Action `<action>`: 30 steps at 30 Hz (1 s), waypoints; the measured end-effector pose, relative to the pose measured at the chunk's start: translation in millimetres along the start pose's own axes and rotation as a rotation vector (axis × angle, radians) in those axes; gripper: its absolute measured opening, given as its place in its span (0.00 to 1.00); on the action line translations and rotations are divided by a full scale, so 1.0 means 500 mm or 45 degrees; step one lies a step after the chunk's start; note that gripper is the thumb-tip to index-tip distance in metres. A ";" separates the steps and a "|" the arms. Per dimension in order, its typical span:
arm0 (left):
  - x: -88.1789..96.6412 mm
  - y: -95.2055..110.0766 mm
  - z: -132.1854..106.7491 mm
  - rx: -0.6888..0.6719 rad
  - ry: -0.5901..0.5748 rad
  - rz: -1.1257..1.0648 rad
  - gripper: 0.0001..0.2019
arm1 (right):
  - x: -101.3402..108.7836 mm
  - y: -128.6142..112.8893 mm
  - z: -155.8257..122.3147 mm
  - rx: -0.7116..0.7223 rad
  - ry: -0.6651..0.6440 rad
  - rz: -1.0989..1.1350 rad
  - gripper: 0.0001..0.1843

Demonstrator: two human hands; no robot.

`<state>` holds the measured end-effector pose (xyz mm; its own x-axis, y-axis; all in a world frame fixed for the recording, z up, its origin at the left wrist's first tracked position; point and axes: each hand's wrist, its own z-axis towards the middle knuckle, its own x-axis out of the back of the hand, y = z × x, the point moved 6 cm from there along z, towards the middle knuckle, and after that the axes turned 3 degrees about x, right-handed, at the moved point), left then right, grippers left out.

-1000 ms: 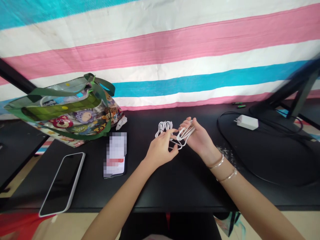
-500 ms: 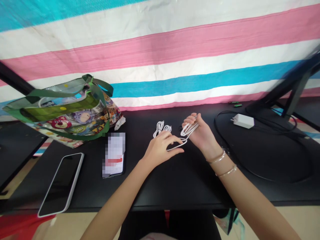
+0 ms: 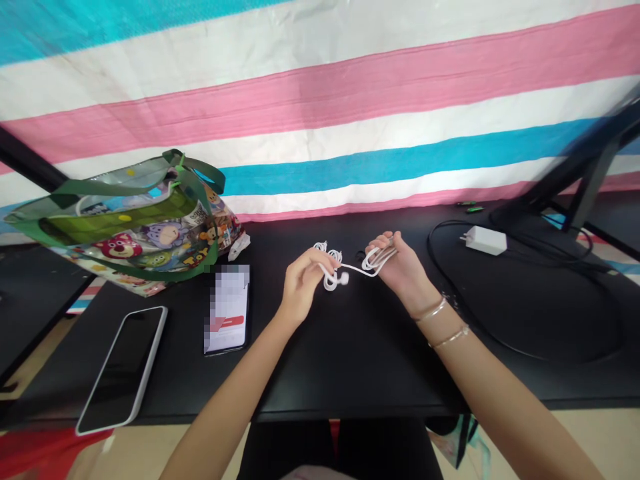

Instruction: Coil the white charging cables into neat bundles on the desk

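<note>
My right hand (image 3: 395,267) is closed around a looped white cable (image 3: 370,261), palm turned up. From these loops one strand crosses left to my left hand (image 3: 303,283), whose thumb and fingertips pinch it. A short end of the cable hangs below the left fingertips, with a small rounded white tip (image 3: 344,278) that looks like an earbud. Behind the left fingers, a bundled white cord (image 3: 336,255) lies on the black table (image 3: 350,360), partly hidden by that hand.
On the left are a green-handled cartoon bag (image 3: 165,233), a lit phone (image 3: 227,310) and a dark-screened phone (image 3: 123,370) with a pale edge. At right lie a white charger plug (image 3: 486,241), a black cable (image 3: 480,327) and a small green item (image 3: 475,209). A striped sheet (image 3: 320,100) hangs behind.
My left hand has drawn back and risen slightly, its spread thumb and fingers closing on the cable. A strand now stretches between both hands, and the rounded tip shows. My right hand hardly moved.
</note>
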<state>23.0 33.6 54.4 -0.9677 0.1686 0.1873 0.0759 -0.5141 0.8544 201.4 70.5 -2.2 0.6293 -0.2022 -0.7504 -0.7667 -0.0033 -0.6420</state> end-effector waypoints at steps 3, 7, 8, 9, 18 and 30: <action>-0.016 -0.003 -0.001 0.002 -0.224 -0.092 0.22 | 0.006 -0.015 0.007 0.056 0.004 0.034 0.20; -0.041 0.016 -0.011 -0.060 -0.455 -0.145 0.19 | 0.007 -0.018 0.004 0.052 0.075 0.094 0.22; -0.046 0.020 -0.013 -0.049 -0.485 -0.158 0.17 | 0.005 -0.014 0.002 0.029 0.082 0.103 0.22; -0.052 0.021 -0.015 -0.022 -0.513 -0.153 0.16 | 0.003 -0.008 0.000 0.005 0.079 0.107 0.22; -0.053 0.002 -0.008 -0.047 -0.421 0.280 0.19 | -0.012 0.015 -0.008 -0.058 -0.058 0.053 0.17; -0.074 -0.011 -0.025 0.097 -0.770 0.417 0.21 | -0.032 0.022 -0.027 -0.130 0.033 0.133 0.20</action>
<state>55.5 19.5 36.5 -0.5899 0.4655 0.6598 0.3792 -0.5617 0.7353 181.3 60.6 5.2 0.5431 -0.2316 -0.8071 -0.8375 -0.0803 -0.5406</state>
